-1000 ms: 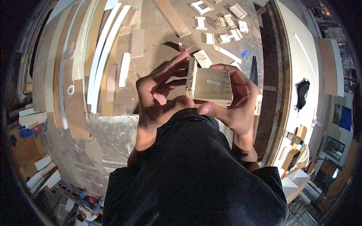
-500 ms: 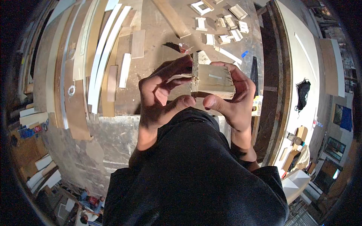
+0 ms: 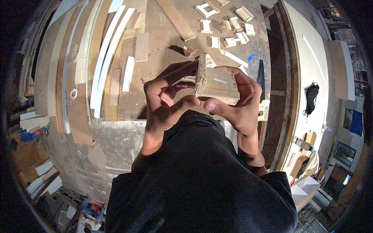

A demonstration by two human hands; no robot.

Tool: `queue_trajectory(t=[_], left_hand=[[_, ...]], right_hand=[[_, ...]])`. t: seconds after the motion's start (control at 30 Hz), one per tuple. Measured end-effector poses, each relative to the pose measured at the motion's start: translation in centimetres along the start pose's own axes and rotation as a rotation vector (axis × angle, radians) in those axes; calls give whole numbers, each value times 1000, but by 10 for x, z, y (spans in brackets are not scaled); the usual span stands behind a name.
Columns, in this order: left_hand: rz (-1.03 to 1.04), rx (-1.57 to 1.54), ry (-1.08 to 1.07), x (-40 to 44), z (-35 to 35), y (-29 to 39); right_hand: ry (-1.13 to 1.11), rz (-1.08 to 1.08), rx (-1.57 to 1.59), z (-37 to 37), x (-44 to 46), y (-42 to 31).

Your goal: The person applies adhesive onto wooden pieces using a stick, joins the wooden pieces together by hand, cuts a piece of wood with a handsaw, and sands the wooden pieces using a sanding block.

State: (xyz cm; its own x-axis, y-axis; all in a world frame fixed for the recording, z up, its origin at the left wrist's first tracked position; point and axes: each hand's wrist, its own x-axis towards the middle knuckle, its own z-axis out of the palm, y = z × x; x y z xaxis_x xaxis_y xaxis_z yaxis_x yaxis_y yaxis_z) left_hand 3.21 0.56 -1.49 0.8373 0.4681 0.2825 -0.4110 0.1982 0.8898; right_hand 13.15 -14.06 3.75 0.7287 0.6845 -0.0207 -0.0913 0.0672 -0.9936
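Observation:
Between both hands, above the near part of the workbench, is a small wooden assembly point(image 3: 219, 86) of pale boards with rough edges and a light slot-like mark on its face. My left hand point(image 3: 167, 95) grips its left board, fingers behind and thumb at the lower edge. On the other side my right hand point(image 3: 243, 97) is wrapped round the right end, thumb along the bottom near the left thumb. Some fingertips are hidden behind the wood. A small clear reddish container point(image 3: 189, 51) stands on the bench just beyond my left fingers.
Several small wooden assemblies point(image 3: 235, 24) lie at the far right of the workbench point(image 3: 163, 35). Long wooden strips point(image 3: 108, 58) line its left side. A plank point(image 3: 176, 19) points in from the far edge. A blue object point(image 3: 251, 57) and a black saw-like blade point(image 3: 260, 77) lie at the right.
The wooden assembly has tilted slightly and shifted a little left in my hands. Both hands keep their grip on it.

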Motion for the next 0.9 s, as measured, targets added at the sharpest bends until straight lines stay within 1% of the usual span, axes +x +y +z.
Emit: queue_trajectory(t=[0.07, 0.27, 0.37, 0.43, 0.5, 0.53, 0.6, 0.67, 0.73, 0.77, 0.8, 0.87, 0.9], left_hand=[[26, -8, 10, 1, 1, -1], [3, 63, -37, 2, -3, 2], [-52, 77, 18, 1, -1, 5], [28, 83, -12, 2, -2, -2], [15, 91, -25, 1, -3, -1], [2, 100, -36, 2, -4, 0], [-5, 132, -71, 3, -6, 4], [-9, 166, -112, 5, -6, 5], [-4, 24, -60, 3, 2, 5], [1, 24, -67, 1, 6, 2], [35, 10, -12, -3, 10, -3], [-53, 52, -21, -10, 1, -7], [-48, 54, -21, -8, 3, -9]], right_hand=[[12, 0, 13, 1, 0, 0], [37, -11, 34, 2, 0, 2], [54, -25, 58, 2, 1, 2], [60, -22, 77, 3, 0, 2], [82, 49, 123, 3, 0, 1], [82, 49, 122, 3, 0, 1], [57, -18, 35, 1, 0, 0], [80, -27, 40, 4, 1, -1], [106, -43, 46, 8, 0, 0], [145, -95, 4, 10, -1, 2], [183, -145, -38, 12, -2, 5], [178, -174, -42, 14, -4, 10], [170, -199, -45, 15, -4, 11]])
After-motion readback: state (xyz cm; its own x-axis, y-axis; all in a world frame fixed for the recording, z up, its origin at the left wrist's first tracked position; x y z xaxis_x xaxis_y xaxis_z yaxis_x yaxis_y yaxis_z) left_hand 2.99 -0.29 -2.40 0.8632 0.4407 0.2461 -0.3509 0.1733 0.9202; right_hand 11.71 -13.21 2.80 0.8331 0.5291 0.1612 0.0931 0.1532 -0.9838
